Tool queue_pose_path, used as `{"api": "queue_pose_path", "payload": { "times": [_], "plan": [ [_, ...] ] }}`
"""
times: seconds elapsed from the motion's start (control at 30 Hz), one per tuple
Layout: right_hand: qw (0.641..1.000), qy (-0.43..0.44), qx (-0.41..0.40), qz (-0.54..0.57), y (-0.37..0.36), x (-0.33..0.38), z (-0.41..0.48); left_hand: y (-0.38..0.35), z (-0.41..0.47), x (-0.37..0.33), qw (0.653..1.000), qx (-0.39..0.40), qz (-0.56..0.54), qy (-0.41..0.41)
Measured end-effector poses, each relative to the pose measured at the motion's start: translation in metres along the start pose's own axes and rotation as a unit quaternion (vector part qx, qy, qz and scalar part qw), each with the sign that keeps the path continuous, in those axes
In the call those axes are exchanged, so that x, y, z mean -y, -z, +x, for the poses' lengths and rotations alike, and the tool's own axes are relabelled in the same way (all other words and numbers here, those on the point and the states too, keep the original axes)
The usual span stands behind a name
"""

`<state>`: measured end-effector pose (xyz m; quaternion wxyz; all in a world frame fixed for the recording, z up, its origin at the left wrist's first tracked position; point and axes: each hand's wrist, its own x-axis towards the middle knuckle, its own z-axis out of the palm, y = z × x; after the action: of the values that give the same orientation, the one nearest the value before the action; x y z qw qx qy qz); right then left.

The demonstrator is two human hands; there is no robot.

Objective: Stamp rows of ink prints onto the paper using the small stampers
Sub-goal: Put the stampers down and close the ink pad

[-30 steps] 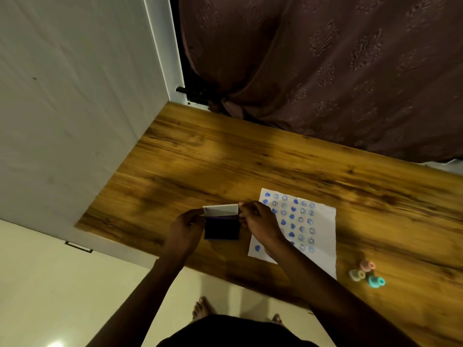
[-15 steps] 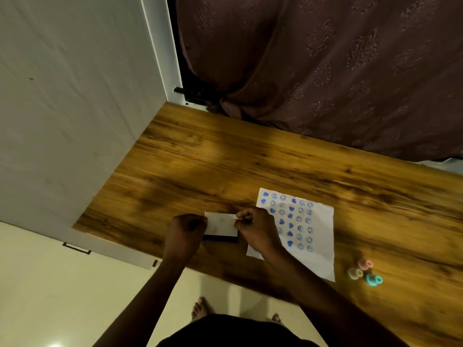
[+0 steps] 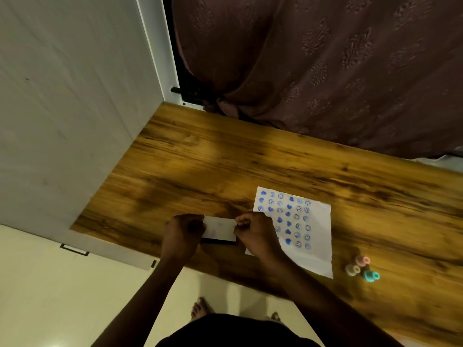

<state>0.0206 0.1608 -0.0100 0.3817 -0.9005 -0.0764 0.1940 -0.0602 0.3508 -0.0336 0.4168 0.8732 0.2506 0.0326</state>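
Hands meet over a small flat ink-pad case near the front edge of the bench, seen from the head camera, the only view. The left hand is curled at the case's left end and the right hand at its right end, each pinching an end between fingertips and thumb. The pale lid lies flat on the dark base, so the case looks shut, though the frame is too dim to be certain.

The case's long axis runs left to right, crossways to the person, with one hand at each end.

Just right of the right hand lies the paper, its near-left corner hidden under that wrist. It carries rows of blue prints, hearts and small round faces, filling its upper and middle part; the strip nearest the person is bare.

Further right, beyond the paper's near corner, three small stampers sit clustered on the wood: pink, cream and teal. They are well apart from both hands, and the right hand is the nearer. To reach them it would probably have to pass over the sheet, where fresh ink might smear.

Nothing else stands between. A curtain hangs behind the bench and a white panel stands at its left.
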Motion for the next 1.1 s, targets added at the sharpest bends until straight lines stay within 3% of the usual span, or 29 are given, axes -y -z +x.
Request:
{"api": "queue_pose_path", "payload": {
  "times": [0.8, 1.1],
  "plan": [
    [0.999, -0.007, 0.022, -0.032, -0.011, -0.003, -0.014, -0.002, 0.003, 0.001, 0.999, 0.031, 0.026, 0.028],
    [0.999, -0.031, 0.014, 0.003, -0.012, -0.008, -0.013, -0.004, -0.001, -0.006, 0.999, 0.023, 0.01, 0.034]
  ]
}}
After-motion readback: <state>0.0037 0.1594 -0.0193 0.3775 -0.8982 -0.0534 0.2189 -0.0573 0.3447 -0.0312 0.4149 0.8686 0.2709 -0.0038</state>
